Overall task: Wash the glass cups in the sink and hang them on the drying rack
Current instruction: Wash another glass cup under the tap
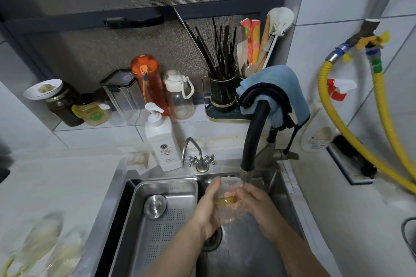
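Over the steel sink point(227, 258) I hold a clear glass cup point(226, 208) with a yellowish rim just under the black faucet spout point(246, 176). My left hand point(208, 207) wraps around the cup from the left side. My right hand point(255, 201) grips it from the right, fingers curled at its mouth. The cup's body is blurred and partly hidden by both hands. Other glass cups point(42, 245) lie blurred on the counter at the lower left.
A perforated steel strainer basket point(162, 229) fills the sink's left half, with a round lid in it. A white soap pump bottle point(161, 139) and a small chrome tap point(198, 155) stand behind. Bottles, jars and a utensil holder point(221, 92) line the back ledge.
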The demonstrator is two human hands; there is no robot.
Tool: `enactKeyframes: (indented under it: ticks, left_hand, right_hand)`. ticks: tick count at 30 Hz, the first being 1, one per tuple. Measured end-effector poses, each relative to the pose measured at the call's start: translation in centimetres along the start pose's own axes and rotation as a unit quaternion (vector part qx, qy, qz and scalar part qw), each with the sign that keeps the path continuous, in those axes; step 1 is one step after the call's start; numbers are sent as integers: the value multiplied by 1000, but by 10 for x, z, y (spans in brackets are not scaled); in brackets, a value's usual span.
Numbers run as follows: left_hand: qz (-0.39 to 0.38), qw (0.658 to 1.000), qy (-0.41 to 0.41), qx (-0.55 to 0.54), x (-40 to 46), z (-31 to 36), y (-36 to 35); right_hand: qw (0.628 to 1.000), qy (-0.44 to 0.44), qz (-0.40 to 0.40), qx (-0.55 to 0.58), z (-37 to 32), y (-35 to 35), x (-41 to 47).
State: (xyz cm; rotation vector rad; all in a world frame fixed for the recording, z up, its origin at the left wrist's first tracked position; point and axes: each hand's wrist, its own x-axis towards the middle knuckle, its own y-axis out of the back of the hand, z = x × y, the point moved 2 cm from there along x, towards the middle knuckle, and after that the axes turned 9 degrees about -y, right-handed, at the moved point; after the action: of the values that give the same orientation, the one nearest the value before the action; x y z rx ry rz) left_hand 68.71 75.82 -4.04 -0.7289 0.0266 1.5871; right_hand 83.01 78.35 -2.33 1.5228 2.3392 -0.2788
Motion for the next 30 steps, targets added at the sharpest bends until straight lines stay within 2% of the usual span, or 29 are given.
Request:
enactKeyframes:
  ticks: [3,5,8,9,11,13,15,19,21,23,25,27,30]
  left_hand:
    - [-1,999,22,30,3,4,5]
    - [-8,999,21,41,2,5,5]
    - [-18,999,-44,19,1,-6,4]
    - [-17,997,-70,41,0,-10,5]
    - [-4,990,-110,93,-1,-14,5]
    - [8,989,-122,85,0,-12,4]
    - [12,993,-100,66,-1,-8,2]
    - [1,997,-64,47,-5,-8,-4]
    - [12,997,-63,46,-1,-4,-3]
    - [28,997,-46,58,5,2,2]
    - [32,996,-24,84,9,8,8]
    - [33,994,-17,99,11,8,11]
    - [46,993,-4,112,9,4,8]
  right_hand:
    - [999,-9,-43,-8,6,1,-2]
    - [1000,-5,-23,-6,5,3,-2]
    - [997,-35,12,61,0,-1,2]
    - [995,-46,14,84,0,-2,5]
    - [994,-46,3,99,-2,-5,6]
    - [995,-38,-29,93,-2,-7,4]
    - [996,-37,-51,61,-1,-8,3]
    - [997,-68,-38,13,-4,-7,9]
    - [996,-54,-69,-14,-11,-12,4]
    - [991,-20,-92,-92,-15,-16,-4]
    - [970,21,-100,-219,-15,-16,-7]
    - [949,16,-112,-293,-15,-16,-7]
    - [956,2,-145,-255,-27,-19,-9]
